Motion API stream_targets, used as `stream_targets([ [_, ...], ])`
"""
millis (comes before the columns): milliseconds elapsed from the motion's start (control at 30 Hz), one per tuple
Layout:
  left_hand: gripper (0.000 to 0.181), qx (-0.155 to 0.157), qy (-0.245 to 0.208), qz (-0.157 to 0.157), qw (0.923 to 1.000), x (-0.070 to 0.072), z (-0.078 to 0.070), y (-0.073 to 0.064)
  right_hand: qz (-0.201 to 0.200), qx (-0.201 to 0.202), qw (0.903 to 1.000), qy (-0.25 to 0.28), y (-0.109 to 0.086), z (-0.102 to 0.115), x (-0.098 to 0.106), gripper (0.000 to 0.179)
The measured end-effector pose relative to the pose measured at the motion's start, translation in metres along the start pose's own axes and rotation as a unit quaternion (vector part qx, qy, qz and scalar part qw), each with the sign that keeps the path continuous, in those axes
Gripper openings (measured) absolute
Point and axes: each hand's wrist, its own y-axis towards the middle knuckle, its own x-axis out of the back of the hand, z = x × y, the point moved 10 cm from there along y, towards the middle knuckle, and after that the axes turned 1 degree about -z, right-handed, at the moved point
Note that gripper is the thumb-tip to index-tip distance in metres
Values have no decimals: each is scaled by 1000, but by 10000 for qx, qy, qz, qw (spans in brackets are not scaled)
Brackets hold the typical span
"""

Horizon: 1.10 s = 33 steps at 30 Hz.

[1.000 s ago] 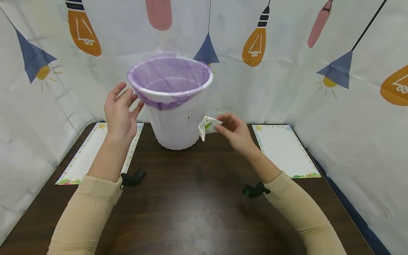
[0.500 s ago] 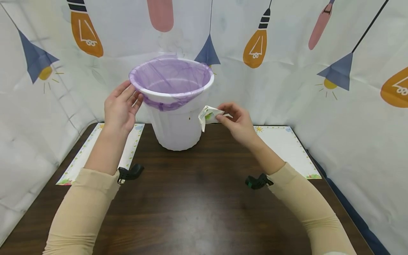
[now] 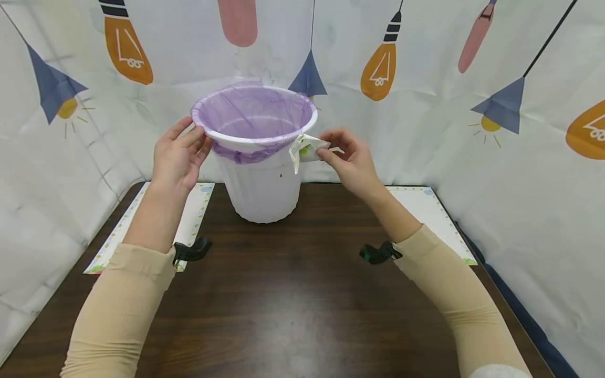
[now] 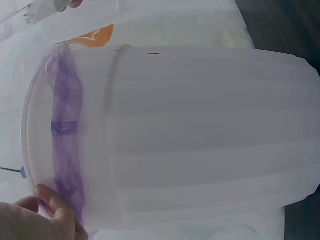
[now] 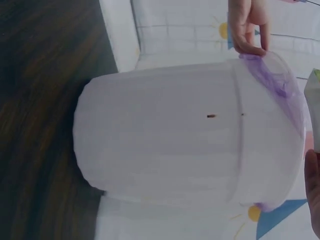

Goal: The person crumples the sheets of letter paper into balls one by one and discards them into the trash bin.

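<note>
A white bin (image 3: 264, 189) with a translucent purple liner (image 3: 250, 123) folded over its rim stands upright at the back of the table. My left hand (image 3: 177, 163) touches the left side of the rim with its fingertips, as the left wrist view also shows at the hand (image 4: 52, 215) beside the lined edge. My right hand (image 3: 352, 157) pinches a folded white piece of paper (image 3: 307, 148) with a green print, between thumb and fingers. That paper is just below the right rim in the head view; in the right wrist view, only part of the paper (image 5: 313, 105) appears.
On the dark wooden table (image 3: 283, 304), a bordered white sheet lies at the left (image 3: 198, 210) and another bordered sheet (image 3: 435, 210) at the right. A printed white curtain (image 3: 425, 63) hangs behind the bin. Both wrists carry black camera mounts.
My right hand has risen with the paper from beside the bin's lower wall to near the rim. My left hand has come in to touch the rim.
</note>
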Motion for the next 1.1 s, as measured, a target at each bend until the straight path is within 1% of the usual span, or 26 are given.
stream_targets([
  [200, 57, -1, -31, -75, 10000, 1, 0, 0, -93, 196, 9994, -252, 18, 8, 0, 21],
  [367, 58, -43, -60, -121, 9999, 1, -1, 0, -182, 65, 9977, -649, 36, 10, -2, 20],
  [500, 57, -48, -60, -156, 9998, 1, -1, 0, -227, 51, 9948, -994, 46, 27, -13, 20],
  [600, 62, -29, -15, -183, 9998, 1, 0, 1, -245, 118, 9915, -1274, 51, 41, -24, 18],
  [667, 67, -20, 27, -189, 9998, 1, 0, 1, -232, 149, 9890, -1452, 55, 42, -29, 17],
  [800, 73, 33, 72, -190, 9998, 1, 1, 1, -159, 146, 9845, -1739, 65, 35, -34, 17],
  [1033, 73, 88, 6, -165, 9998, 0, 2, 1, -91, -104, 9783, -2067, 83, -6, -29, 25],
  [1100, 73, 105, 0, -153, 9998, 0, 2, 1, -125, -162, 9783, -2063, 86, -11, -27, 30],
])
